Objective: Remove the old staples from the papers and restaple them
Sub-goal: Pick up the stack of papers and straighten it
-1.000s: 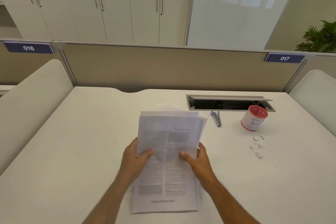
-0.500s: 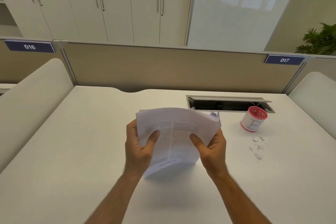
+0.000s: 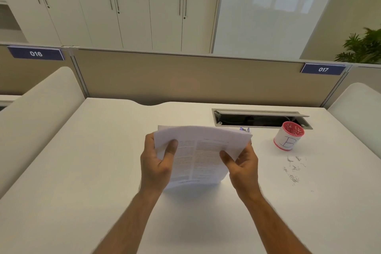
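Observation:
A stack of printed papers [image 3: 201,154] stands nearly upright on its lower edge above the white desk [image 3: 82,171]. My left hand [image 3: 157,161] grips its left side with the thumb on the front sheet. Gripping the right side the same way is my right hand [image 3: 242,166]. Behind the stack's top right corner only the tip of a blue and grey stapler tool [image 3: 245,129] shows. Loose old staples [image 3: 293,169] lie scattered on the desk to the right.
A red and white cup [image 3: 288,136] marked with a letter B stands at the right, in front of an open cable slot [image 3: 259,118]. A beige partition runs along the desk's far edge. White curved side panels flank the desk.
The papers lay flat on the desk a second ago. Both hands have lifted them and stood them up on their lower edge, where they now stay.

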Tool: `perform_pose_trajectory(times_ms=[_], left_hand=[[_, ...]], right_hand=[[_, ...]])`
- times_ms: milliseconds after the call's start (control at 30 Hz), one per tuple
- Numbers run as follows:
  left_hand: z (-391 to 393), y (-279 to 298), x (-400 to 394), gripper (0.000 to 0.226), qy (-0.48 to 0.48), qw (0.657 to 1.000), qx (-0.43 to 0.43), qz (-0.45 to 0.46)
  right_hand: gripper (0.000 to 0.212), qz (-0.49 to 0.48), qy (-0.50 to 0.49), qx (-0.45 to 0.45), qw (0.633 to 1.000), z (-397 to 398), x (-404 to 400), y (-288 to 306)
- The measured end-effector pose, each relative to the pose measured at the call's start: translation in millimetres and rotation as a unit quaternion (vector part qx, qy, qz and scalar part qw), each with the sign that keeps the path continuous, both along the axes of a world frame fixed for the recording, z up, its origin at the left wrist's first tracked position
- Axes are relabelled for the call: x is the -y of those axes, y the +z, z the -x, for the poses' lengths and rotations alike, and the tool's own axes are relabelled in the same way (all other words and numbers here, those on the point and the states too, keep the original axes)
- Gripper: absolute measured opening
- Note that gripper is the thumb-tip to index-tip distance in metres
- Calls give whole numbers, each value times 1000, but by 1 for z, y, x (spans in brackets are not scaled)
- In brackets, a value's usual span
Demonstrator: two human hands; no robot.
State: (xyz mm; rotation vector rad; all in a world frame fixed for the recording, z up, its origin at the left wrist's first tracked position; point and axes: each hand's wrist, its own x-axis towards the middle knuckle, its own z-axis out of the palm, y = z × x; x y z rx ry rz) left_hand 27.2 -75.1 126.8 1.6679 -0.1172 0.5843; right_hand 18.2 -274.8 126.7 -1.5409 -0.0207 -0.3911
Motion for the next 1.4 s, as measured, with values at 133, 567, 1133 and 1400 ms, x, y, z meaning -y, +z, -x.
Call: perform_pose_trajectory(times_ms=[133, 567, 1133, 1400], left_hand=[[0, -2, 1, 21, 0, 1000, -10, -1], [-13, -11, -11, 22, 152, 958, -111, 216], [-8, -36, -2, 20, 156, 894, -166, 385], [1, -60, -53, 41, 24, 956, -188, 226]], right_hand=[[45, 7, 7, -3, 1000, -2, 3, -5], [68, -137, 48, -205, 968, 5, 45, -48], [30, -252, 2, -197, 948, 21, -2, -55], [15, -23, -61, -107, 992, 16, 39, -40]])
